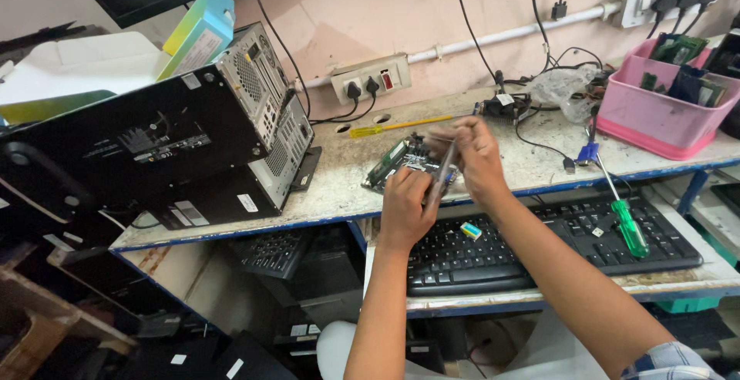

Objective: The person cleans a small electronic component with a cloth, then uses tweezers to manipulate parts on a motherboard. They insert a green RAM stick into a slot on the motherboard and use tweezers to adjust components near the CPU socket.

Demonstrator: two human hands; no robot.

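My left hand (404,206) and my right hand (472,156) meet above the bench edge, both gripping a thin grey strip-like part (445,172) held upright between them. Just behind the hands lies a green circuit board (395,160) on the worn white bench top (339,187). What the strip exactly is cannot be told, since the fingers cover most of it.
Two black computer cases (177,149) are stacked at left. A black keyboard (539,249) carries a green-handled screwdriver (628,226) and a small eraser-like block (470,230). A yellow screwdriver (397,126) lies by the wall sockets; a pink tub (655,114) of boards stands at right.
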